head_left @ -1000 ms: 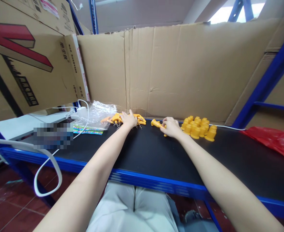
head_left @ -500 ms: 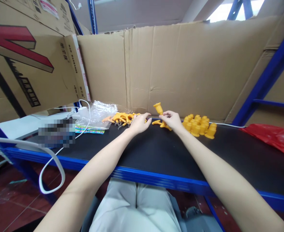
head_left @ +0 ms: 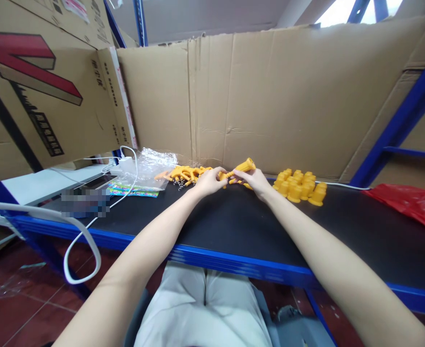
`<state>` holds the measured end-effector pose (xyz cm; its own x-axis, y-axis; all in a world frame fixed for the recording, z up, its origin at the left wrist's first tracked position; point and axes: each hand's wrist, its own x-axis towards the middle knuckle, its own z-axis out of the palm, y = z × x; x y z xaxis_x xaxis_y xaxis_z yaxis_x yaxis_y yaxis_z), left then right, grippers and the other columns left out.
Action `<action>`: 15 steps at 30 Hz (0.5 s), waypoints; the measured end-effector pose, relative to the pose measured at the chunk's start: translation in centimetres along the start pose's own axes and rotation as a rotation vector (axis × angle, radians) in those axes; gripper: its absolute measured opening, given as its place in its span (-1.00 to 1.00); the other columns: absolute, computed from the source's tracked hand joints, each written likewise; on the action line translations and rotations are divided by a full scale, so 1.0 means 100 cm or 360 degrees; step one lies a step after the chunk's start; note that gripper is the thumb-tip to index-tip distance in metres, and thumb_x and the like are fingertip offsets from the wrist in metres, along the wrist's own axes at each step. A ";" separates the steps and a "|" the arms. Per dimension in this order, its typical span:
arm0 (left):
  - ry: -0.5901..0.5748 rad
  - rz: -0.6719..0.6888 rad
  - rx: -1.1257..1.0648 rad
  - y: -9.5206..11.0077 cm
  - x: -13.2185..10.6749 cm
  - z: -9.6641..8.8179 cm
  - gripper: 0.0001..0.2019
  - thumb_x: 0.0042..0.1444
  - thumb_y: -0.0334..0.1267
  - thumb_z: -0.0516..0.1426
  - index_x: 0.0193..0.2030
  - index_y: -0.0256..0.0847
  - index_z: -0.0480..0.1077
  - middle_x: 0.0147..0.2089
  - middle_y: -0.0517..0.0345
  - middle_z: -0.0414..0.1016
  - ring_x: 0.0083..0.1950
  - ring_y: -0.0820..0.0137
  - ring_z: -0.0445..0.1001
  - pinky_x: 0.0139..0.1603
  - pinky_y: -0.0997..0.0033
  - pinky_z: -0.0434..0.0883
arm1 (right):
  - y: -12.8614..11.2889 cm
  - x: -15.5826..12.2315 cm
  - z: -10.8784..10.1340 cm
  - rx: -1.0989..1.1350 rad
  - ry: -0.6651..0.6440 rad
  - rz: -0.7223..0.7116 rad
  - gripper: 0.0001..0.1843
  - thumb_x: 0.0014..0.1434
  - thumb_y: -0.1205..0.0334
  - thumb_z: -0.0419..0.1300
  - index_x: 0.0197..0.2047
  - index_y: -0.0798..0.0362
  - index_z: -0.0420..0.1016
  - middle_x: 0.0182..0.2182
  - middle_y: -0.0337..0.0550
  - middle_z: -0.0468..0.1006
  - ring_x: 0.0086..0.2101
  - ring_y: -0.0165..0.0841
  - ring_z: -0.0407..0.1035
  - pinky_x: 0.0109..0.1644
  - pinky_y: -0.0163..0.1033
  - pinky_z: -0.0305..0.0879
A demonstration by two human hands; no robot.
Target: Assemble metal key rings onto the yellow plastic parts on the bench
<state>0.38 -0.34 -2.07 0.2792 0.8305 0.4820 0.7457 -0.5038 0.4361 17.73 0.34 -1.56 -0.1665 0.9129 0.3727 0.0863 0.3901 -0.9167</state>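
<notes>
My left hand (head_left: 209, 181) and my right hand (head_left: 253, 180) meet over the black table top (head_left: 234, 226), both pinching yellow plastic parts. The right hand holds a yellow flared piece (head_left: 244, 167) that points up to the right. The left hand grips a small yellow part (head_left: 222, 176) that touches it. A pile of yellow parts with key chains (head_left: 182, 173) lies just left of my left hand. A cluster of upright yellow cup-shaped pieces (head_left: 301, 186) stands just right of my right hand.
A cardboard wall (head_left: 270, 101) backs the table. A clear plastic bag (head_left: 150, 166), a white charger and cable (head_left: 125, 166) and a phone lie at the left. A red bag (head_left: 411, 207) lies at the right. Blue shelf posts (head_left: 396, 125) frame the table.
My left hand left the key-chain pile and came right with a small part. My right hand lifted the flared piece and tilted it over until both parts met.
</notes>
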 end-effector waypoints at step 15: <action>0.0219 -0.0059 0.0541 -0.015 0.002 -0.011 -0.67 0.07 -0.16 0.07 0.00 -0.08 0.25 -0.13 0.08 0.49 -0.15 0.27 0.45 -0.18 0.37 0.30 | 0.005 0.008 -0.019 -0.0092 0.0016 0.0209 -0.56 0.03 -0.15 0.18 -0.45 0.11 0.33 -0.57 -0.19 0.44 -0.66 -0.54 0.29 -0.59 -0.41 0.23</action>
<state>-1.33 0.29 -1.76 0.1814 0.7955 0.5782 0.9186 -0.3469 0.1892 19.55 1.49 -1.48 -0.1400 0.9575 0.2520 0.1632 0.2734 -0.9480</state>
